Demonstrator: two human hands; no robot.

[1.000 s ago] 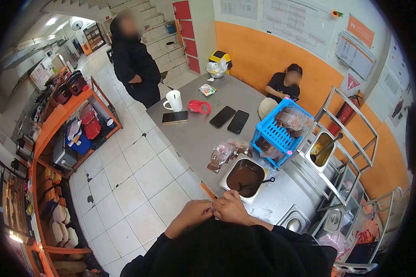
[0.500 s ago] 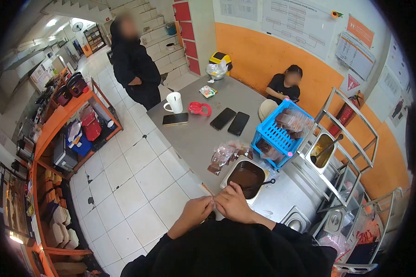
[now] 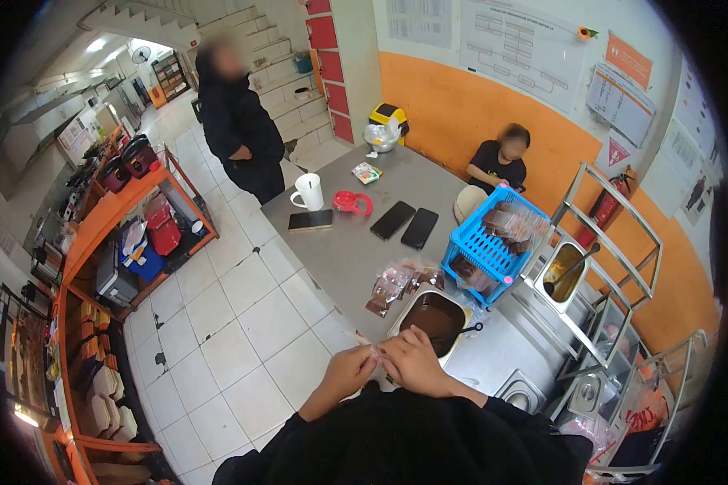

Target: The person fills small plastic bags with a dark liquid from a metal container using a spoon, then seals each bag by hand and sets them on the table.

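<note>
My left hand and my right hand meet in front of my body, fingers pinched together. Between them shows a bit of clear plastic, apparently a small bag, mostly hidden by my fingers. Just beyond my right hand is a steel pan of dark brown sauce, with a black-handled ladle resting in it. Beside the pan lie several clear packets of brown sauce. More such packets fill a blue plastic basket.
Phones, a white mug and a red ring-shaped item sit on the steel table. Another pan with a ladle stands right, near a metal rack. One person stands left; another sits behind the table.
The view has shifted slightly. My hands stay together at nearly the same place, still pinching the plastic. The standing person's arm has moved a little.
</note>
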